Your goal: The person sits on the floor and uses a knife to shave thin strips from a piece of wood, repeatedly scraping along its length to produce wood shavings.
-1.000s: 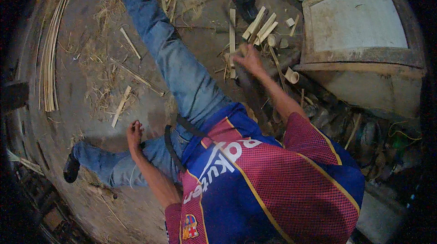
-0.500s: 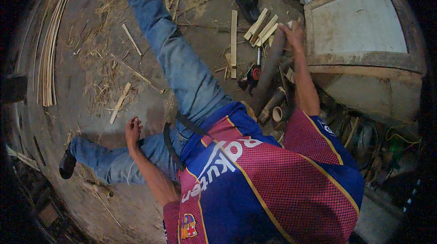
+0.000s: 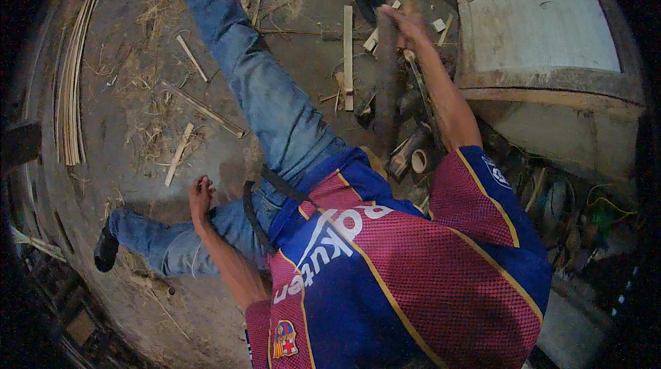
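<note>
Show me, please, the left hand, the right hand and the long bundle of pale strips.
Left hand (image 3: 200, 199): head view, middle of the hand.
Right hand (image 3: 410, 28): head view, middle of the hand.
Bundle of pale strips (image 3: 73, 97): head view, middle of its length.

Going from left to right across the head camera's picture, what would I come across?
Bundle of long strips → left hand → flat strip → right hand → small pale block → framed panel.
</note>
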The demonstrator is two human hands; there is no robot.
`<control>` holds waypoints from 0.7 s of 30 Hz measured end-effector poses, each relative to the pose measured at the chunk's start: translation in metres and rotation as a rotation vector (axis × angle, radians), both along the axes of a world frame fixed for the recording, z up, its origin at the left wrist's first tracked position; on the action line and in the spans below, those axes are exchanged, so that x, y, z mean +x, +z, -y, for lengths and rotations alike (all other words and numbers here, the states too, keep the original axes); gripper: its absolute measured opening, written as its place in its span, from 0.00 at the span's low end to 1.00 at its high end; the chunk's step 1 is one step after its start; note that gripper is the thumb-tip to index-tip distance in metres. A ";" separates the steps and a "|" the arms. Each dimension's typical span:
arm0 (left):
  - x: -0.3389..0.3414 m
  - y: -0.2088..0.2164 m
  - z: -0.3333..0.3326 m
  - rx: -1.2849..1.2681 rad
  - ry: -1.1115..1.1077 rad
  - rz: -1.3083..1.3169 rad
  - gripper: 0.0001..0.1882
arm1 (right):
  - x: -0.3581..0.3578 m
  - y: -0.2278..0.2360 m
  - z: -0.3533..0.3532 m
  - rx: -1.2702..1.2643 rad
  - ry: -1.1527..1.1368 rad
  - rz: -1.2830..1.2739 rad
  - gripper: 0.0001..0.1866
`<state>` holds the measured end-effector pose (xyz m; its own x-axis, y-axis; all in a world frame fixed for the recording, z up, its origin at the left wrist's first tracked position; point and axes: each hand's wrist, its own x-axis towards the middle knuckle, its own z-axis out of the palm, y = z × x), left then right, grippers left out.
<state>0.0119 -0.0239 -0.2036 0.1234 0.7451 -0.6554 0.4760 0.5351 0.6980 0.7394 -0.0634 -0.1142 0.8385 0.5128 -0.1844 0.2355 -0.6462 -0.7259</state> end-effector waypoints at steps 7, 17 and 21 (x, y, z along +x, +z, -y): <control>0.002 0.007 0.001 0.018 -0.008 -0.036 0.21 | -0.060 -0.002 -0.023 0.088 0.256 -0.306 0.37; 0.002 0.003 0.001 0.095 -0.014 0.018 0.23 | -0.090 -0.029 0.144 -0.403 0.369 0.346 0.36; 0.033 0.052 -0.005 -0.001 0.147 0.187 0.25 | -0.174 0.002 0.093 -0.168 0.389 0.194 0.33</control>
